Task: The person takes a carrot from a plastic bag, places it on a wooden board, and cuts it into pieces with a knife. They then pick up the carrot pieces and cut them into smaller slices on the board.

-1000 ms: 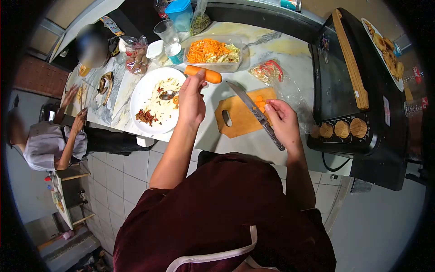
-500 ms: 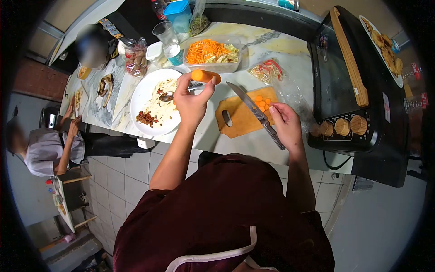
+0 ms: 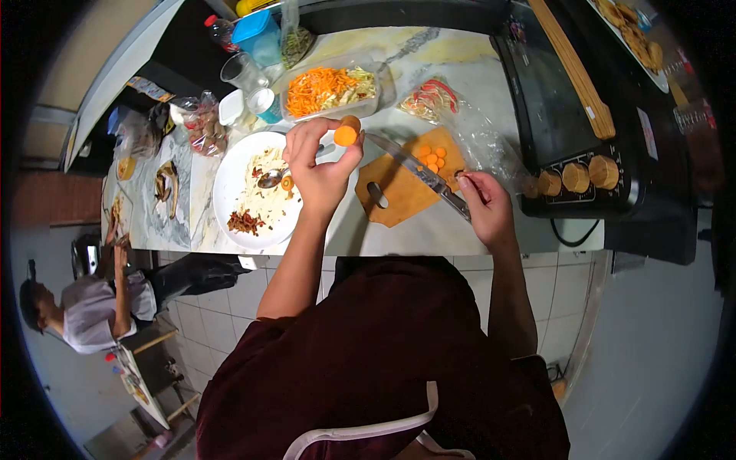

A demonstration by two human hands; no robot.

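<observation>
My left hand (image 3: 318, 170) is closed around a short piece of carrot (image 3: 346, 135), its round cut face turned towards me above the counter. Beneath it and to the right, a kitchen knife (image 3: 402, 158) lies slanted across a wooden cutting board (image 3: 392, 213), its handle pointing at my right side. Beside that handle is my right hand (image 3: 492, 213), thumb and fingertips pinched at the board's right edge; a small dark bit shows there, too small to name. Several carrot slices (image 3: 433, 159) rest on the board, left of those fingertips.
To the left, a white plate (image 3: 225, 195) holds a spoon and chopped food. Behind stand a plastic tub of shredded vegetables (image 3: 326, 90) and a knotted bag (image 3: 431, 100). A black oven (image 3: 644, 180) borders the right. Another person (image 3: 96, 307) works at far left.
The carrot in my left hand has turned, so its cut end faces me. My right fingertips stay pinched near the slices. The whole view has shifted slightly.
</observation>
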